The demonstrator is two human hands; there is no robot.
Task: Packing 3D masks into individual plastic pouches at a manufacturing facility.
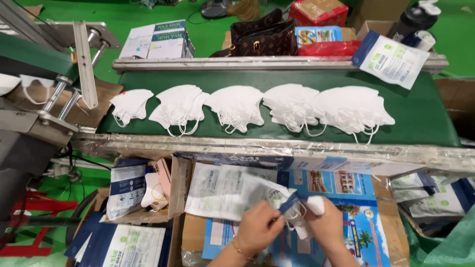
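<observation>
A green conveyor belt (425,118) runs left to right across the far half of the scene. Five stacks of white face masks (236,108) lie on it in a row, each just beside the next. A white-and-blue pouch (391,60) rests on the belt's far right edge, tilted over the metal rail (247,63). Beyond the rail are a brown handbag (262,35), a red package (317,11) and a black bottle (414,19). A metal roller assembly (74,84) stands at the far left.

Between the belt and the hands, a film-covered metal ledge (257,147) borders the belt's near edge. Below it, open cardboard boxes (179,184) hold stacked flat pouches (217,190); more pouches fill a box at the right (420,190).

At the near centre, the left hand (257,228) is closed around the mouth of a white-and-blue pouch (262,194), which extends up and left from the fingers. The right hand (329,225) is just beside it, grasping a folded white mask (310,203) at the pouch opening. The two hands nearly touch.
</observation>
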